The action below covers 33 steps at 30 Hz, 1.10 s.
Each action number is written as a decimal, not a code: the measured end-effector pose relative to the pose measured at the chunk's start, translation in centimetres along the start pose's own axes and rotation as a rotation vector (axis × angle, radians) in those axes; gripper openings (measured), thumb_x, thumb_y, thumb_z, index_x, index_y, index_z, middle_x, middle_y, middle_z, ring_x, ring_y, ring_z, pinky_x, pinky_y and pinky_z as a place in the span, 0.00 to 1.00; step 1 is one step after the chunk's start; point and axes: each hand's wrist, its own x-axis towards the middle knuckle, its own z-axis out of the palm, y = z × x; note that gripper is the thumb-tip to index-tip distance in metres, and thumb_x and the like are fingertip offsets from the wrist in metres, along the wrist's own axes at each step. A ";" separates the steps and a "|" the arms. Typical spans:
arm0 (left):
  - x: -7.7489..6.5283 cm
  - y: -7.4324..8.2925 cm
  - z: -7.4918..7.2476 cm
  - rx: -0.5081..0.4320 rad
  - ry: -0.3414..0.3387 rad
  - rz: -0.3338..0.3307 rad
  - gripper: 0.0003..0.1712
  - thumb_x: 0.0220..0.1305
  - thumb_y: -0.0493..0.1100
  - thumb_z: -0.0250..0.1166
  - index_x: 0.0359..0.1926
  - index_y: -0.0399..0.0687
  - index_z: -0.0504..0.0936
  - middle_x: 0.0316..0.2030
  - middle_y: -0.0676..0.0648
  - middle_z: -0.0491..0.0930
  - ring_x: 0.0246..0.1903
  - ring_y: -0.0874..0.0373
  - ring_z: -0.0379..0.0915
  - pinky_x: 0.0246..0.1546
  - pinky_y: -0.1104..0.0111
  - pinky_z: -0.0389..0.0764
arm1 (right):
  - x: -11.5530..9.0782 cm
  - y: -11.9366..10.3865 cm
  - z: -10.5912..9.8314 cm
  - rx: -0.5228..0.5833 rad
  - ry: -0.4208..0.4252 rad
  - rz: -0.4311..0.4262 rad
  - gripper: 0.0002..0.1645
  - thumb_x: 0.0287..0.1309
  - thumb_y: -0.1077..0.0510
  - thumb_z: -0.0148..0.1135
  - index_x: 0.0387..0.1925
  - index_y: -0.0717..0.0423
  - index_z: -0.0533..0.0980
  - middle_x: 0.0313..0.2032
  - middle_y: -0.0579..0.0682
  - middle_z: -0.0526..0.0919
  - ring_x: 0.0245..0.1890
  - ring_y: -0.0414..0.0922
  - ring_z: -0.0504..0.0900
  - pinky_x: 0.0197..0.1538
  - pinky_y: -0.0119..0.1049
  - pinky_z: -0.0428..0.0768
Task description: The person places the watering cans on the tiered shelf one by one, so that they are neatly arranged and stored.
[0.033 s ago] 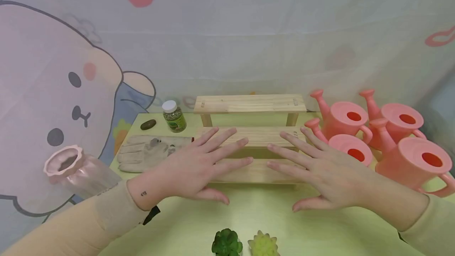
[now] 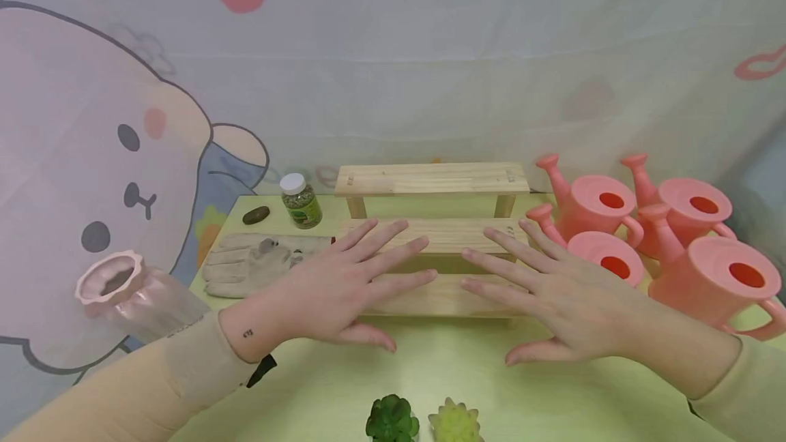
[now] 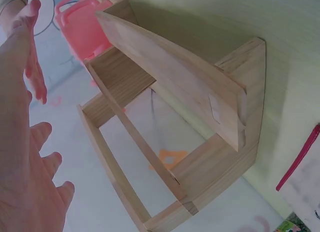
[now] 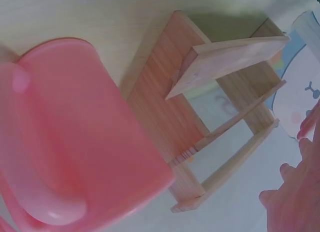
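My left hand (image 2: 344, 288) and right hand (image 2: 568, 302) are held out palms down, fingers spread and straight, with nothing in either. Both are in front of a three-tier wooden plant stand (image 2: 432, 179) and hide parts of its lower boards in the head view. In the left wrist view, the left hand (image 3: 30, 167) is apart from the stand (image 3: 175, 67). The right wrist view shows the right hand (image 4: 297, 192) also clear of it. A pink watering can (image 2: 604, 247) is partly covered by the right hand. Pale work gloves (image 2: 245, 268) lie beside the left hand.
More pink watering cans (image 2: 715, 275) crowd the right side. At the back left are a white-capped jar (image 2: 301, 204) and a dark stone (image 2: 256, 215). A pinkish ribbed vase (image 2: 144, 299) stands at the left. A dark green succulent (image 2: 391, 418) and a yellow-green one (image 2: 456, 421) are at the front.
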 end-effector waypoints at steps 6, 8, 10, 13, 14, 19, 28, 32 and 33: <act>-0.1 0.0 0.1 -0.005 0.014 -0.003 0.54 0.63 0.82 0.52 0.82 0.65 0.51 0.82 0.46 0.48 0.82 0.41 0.39 0.76 0.42 0.56 | 0.2 -0.1 0.2 0.016 0.008 -0.009 0.55 0.59 0.19 0.52 0.79 0.44 0.60 0.80 0.50 0.58 0.79 0.62 0.56 0.80 0.63 0.40; -0.2 0.0 0.1 -0.008 0.019 -0.004 0.54 0.63 0.81 0.52 0.82 0.64 0.51 0.83 0.46 0.47 0.82 0.42 0.37 0.77 0.42 0.55 | 0.3 -0.1 0.2 0.018 0.003 -0.007 0.56 0.58 0.19 0.54 0.79 0.43 0.59 0.80 0.50 0.57 0.79 0.61 0.56 0.80 0.64 0.40; -0.2 0.1 0.1 -0.011 0.023 -0.004 0.54 0.63 0.81 0.52 0.82 0.64 0.51 0.83 0.46 0.46 0.82 0.43 0.35 0.77 0.42 0.54 | 0.5 -0.1 0.2 0.013 -0.003 -0.003 0.56 0.58 0.19 0.54 0.79 0.42 0.59 0.80 0.49 0.57 0.79 0.61 0.56 0.79 0.64 0.41; -0.3 0.2 0.0 -0.013 0.026 -0.003 0.54 0.63 0.81 0.52 0.82 0.64 0.50 0.83 0.47 0.45 0.83 0.43 0.35 0.77 0.43 0.53 | 0.6 -0.1 0.2 0.001 -0.014 0.006 0.56 0.58 0.19 0.54 0.80 0.42 0.58 0.81 0.49 0.56 0.79 0.60 0.56 0.79 0.64 0.42; -0.3 0.2 0.0 -0.014 0.026 -0.001 0.54 0.63 0.81 0.52 0.82 0.64 0.50 0.83 0.47 0.44 0.83 0.43 0.35 0.78 0.43 0.53 | 0.6 -0.2 0.2 -0.002 -0.015 0.009 0.57 0.58 0.19 0.54 0.80 0.42 0.58 0.81 0.49 0.56 0.79 0.60 0.56 0.79 0.64 0.42; -0.3 0.2 0.0 -0.006 0.033 0.002 0.54 0.63 0.81 0.52 0.82 0.64 0.50 0.83 0.46 0.46 0.82 0.43 0.35 0.77 0.43 0.54 | 0.8 -0.3 0.2 -0.004 -0.016 0.030 0.58 0.57 0.19 0.56 0.80 0.42 0.58 0.81 0.49 0.55 0.80 0.61 0.55 0.80 0.63 0.41; -0.5 0.2 -0.6 -0.012 0.045 -0.058 0.53 0.65 0.80 0.52 0.82 0.65 0.49 0.83 0.45 0.45 0.82 0.41 0.40 0.76 0.43 0.58 | 1.0 -0.2 0.2 0.013 0.042 0.081 0.56 0.60 0.19 0.53 0.79 0.44 0.59 0.80 0.51 0.57 0.80 0.61 0.55 0.81 0.60 0.40; -1.1 -0.2 -0.4 -0.053 0.115 -0.237 0.52 0.69 0.74 0.55 0.83 0.60 0.47 0.83 0.42 0.44 0.81 0.40 0.43 0.76 0.46 0.59 | 0.3 0.4 -0.5 0.013 0.167 0.170 0.54 0.64 0.20 0.49 0.76 0.51 0.65 0.77 0.56 0.64 0.80 0.60 0.56 0.83 0.48 0.42; -1.4 -0.3 -0.2 -0.075 0.145 -0.303 0.52 0.69 0.72 0.56 0.83 0.58 0.47 0.82 0.42 0.44 0.80 0.40 0.46 0.75 0.46 0.62 | -0.1 0.7 -0.8 0.020 0.212 0.196 0.53 0.64 0.21 0.50 0.75 0.53 0.66 0.76 0.57 0.66 0.79 0.59 0.58 0.83 0.43 0.44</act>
